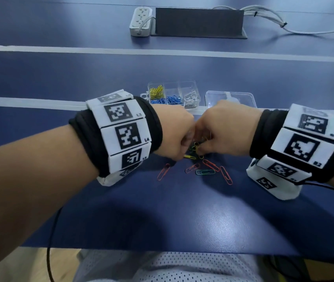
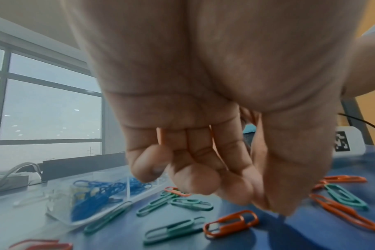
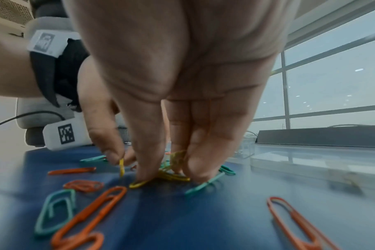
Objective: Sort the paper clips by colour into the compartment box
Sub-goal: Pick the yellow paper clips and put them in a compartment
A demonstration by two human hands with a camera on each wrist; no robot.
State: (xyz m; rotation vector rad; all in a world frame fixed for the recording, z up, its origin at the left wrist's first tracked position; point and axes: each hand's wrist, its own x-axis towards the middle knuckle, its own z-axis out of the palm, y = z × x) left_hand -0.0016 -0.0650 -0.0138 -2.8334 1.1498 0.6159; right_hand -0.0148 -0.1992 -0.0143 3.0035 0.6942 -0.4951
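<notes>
Knuckles nearly meet over the small heap of mixed paper clips [image 1: 194, 148] on the dark blue tabletop [image 1: 182, 210], just in front of me. My left hand [image 1: 173, 132] comes in from the left with its fingers curled down; in the right wrist view its thumb and forefinger pinch one yellow wire paper clip [image 3: 121, 166] that stands on end, its lower tip at the tabletop. My right hand [image 1: 226, 129] reaches straight down into the same heap, fingertips [image 3: 146, 172] planted on a tangle of yellow paper clips [image 3: 171, 175], with a green one [image 3: 203, 185] pinned under the outer fingers; whether these fingers actually grip any clip I cannot tell.

Orange paper clips [image 1: 226, 175] and a green paper clip [image 1: 204, 171] lie scattered flat on the table nearer to me than both hands, apart from the heap.

Beyond my hands sits the clear plastic compartment box [image 1: 174, 94]. Its left compartment holds yellow clips [image 1: 157, 91], the one in front and toward the middle holds blue clips [image 1: 167, 100], and the right one holds silver clips [image 1: 191, 97]. Just to the right of the box lies its clear plastic lid [image 1: 230, 97], flat, partly hidden by my right hand.

Both wrists wear black bands with white marker tiles [image 1: 125, 129].
</notes>
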